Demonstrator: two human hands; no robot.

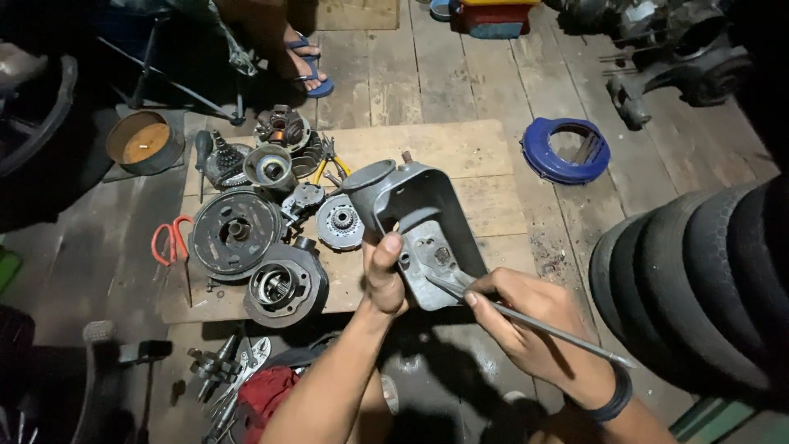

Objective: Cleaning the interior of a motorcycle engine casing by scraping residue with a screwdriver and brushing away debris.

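The left hand [383,275] is clenched on the lower edge of a grey metal casing [423,226], thumb up against its side, while the right hand [526,321] is closed around a thin metal rod [542,326] whose tip is laid against the casing's inner face. A dark band is worn on the right wrist.

The work is done over a worn wooden plank floor [411,74], on which a plywood board [460,156] is laid. At far left a round rusty tin [144,141] is seen, its brown inside holding nothing that can be made out. Red-handled scissors [170,241] lie just beside a large dark round drum plate [234,233]; below it a ringed cylinder part [283,285] is set, and a small toothed gear [339,222] lies near the casing. Behind, another person's foot in a blue sandal [311,70] is visible. To the right a blue ring-shaped cover [565,150] rests on the planks, and black tyres [699,288] fill the right edge.

The casing is held above the board's right half, tilted; it is dull grey, box-shaped with rounded corners, and open towards the camera.
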